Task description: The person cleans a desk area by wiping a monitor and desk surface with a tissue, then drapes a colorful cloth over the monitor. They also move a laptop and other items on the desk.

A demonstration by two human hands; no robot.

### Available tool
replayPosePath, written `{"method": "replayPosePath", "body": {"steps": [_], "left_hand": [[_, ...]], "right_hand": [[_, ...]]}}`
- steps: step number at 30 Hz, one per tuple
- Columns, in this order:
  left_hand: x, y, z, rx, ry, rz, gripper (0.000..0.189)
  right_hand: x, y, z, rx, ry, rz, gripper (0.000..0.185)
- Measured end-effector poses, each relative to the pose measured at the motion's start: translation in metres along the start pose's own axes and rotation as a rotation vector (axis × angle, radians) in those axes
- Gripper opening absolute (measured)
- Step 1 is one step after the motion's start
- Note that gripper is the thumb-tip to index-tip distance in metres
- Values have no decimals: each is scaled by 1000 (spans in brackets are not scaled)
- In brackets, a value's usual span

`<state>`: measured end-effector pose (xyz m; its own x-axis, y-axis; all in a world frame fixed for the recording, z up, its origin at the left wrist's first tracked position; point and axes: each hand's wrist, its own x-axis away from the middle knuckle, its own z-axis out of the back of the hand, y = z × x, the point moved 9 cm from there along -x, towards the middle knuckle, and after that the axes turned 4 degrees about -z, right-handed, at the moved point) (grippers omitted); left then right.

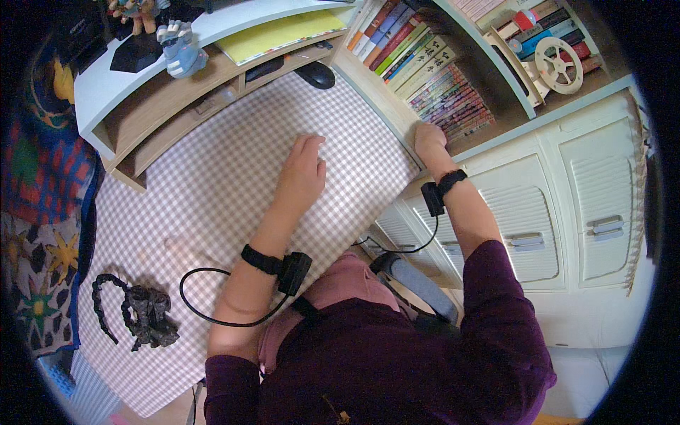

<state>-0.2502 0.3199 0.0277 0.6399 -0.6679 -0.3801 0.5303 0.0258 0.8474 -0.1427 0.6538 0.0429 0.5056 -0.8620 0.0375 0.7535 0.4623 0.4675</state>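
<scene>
My left hand is over the checked tablecloth, holding nothing. Its fingers are slightly bent and the thumb stands apart from them. At the right, my right hand is at the front edge of the bookshelf, beside a row of thin small books. Its fingers are bent and mostly hidden, so what they touch cannot be made out. Thicker books stand upright farther back on the same shelf. Each wrist wears a black strap with a small box and a cable.
A wooden desk riser bears a blue-grey figurine. Beside it lies a black computer mouse. A dark figure with a long segmented tail lies at the near left. A wooden wheel model stands above white cabinet doors.
</scene>
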Motion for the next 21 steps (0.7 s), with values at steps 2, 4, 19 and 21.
{"method": "replayPosePath", "body": {"steps": [2, 4, 19, 21], "left_hand": [[-1, -1, -1, -9, 15, -7, 39], [-1, -4, -3, -9, 2, 13, 38], [-2, -5, 1, -27, -4, -11, 33], [-1, -7, 0, -24, -6, -9, 33]], "right_hand": [[3, 2, -1, 13, 22, -12, 31], [16, 4, 3, 54, 20, 12, 31], [30, -4, 11, 139, -43, 238, 38], [34, -12, -5, 214, 50, 135, 38]]}}
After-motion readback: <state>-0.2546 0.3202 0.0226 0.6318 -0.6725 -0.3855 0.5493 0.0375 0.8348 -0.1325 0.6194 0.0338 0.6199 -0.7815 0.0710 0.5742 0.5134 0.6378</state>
